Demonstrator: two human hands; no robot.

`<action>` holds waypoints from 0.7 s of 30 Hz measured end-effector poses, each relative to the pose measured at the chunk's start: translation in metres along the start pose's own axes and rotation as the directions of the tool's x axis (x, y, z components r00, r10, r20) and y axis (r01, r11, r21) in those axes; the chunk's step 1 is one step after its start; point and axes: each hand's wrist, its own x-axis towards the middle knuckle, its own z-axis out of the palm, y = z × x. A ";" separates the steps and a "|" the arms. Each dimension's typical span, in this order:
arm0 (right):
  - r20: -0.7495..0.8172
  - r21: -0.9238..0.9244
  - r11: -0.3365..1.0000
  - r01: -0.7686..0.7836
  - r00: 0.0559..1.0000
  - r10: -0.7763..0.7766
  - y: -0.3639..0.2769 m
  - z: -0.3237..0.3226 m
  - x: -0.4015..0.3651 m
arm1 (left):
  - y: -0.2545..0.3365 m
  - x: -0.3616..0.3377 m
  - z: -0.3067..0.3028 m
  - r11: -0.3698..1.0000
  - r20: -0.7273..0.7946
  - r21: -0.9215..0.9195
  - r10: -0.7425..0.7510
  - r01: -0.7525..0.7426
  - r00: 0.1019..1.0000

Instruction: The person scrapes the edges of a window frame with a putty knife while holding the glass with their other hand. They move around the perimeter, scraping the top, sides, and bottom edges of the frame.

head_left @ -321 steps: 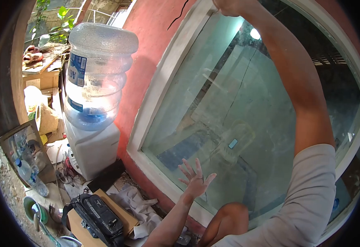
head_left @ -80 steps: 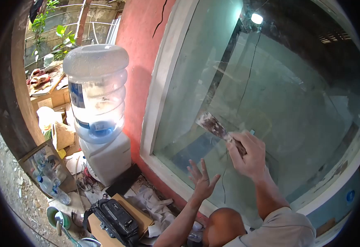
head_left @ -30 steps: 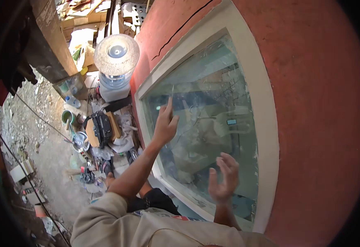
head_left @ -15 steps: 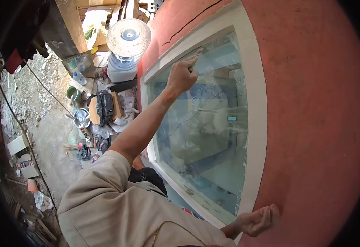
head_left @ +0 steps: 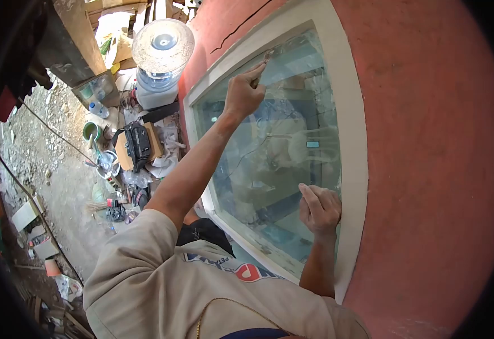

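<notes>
My left hand (head_left: 243, 93) reaches to the upper part of a glass pane (head_left: 264, 186) set in a white window frame (head_left: 349, 141). Its fingers are closed round a small thin tool (head_left: 255, 83), mostly hidden by the hand, with the index finger stretched along it. The tip meets the glass close to the frame's upper edge. My right hand (head_left: 320, 209) is raised in front of the lower right part of the pane, fingers curled in. Whether anything is pinched in it I cannot make out. Whitish smears and flecks mark the glass edges.
A reddish wall (head_left: 422, 169) surrounds the window. Left of it stand a water jug (head_left: 157, 82) with a round disc on top, a black bag (head_left: 138, 146), a green bucket (head_left: 92, 132) and a white bowl (head_left: 109, 163). Rubble and a cable lie further left.
My right hand has risen from beside the lower frame corner to in front of the glass. My left hand has shifted slightly up and left in view, and the view itself has moved a little.
</notes>
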 end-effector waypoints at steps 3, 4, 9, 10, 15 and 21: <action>-0.004 -0.063 0.998 -0.008 1.000 0.008 -0.001 0.005 -0.003 | 0.008 -0.013 0.000 0.998 0.025 0.005 -0.056 0.056 0.998; -0.024 -0.093 0.996 -0.017 1.000 0.015 -0.002 0.007 -0.001 | 0.012 -0.015 -0.001 0.996 0.051 0.039 -0.082 0.080 0.995; -0.030 -0.176 0.984 0.013 0.999 -0.018 0.002 0.014 -0.002 | 0.005 0.013 -0.009 0.996 0.055 0.046 -0.079 0.076 0.995; -0.040 -0.192 0.981 0.014 0.999 -0.022 0.001 0.016 -0.004 | 0.006 0.011 -0.015 0.996 0.079 0.055 -0.074 0.070 0.994; -0.047 -0.268 0.964 -0.004 0.999 -0.009 0.000 0.023 0.000 | 0.015 0.012 -0.024 0.995 0.113 0.076 -0.068 0.059 0.991; -0.061 -0.299 0.954 -0.002 0.998 -0.017 0.001 0.026 0.000 | 0.018 0.008 -0.030 0.996 0.202 0.052 -0.086 0.077 0.976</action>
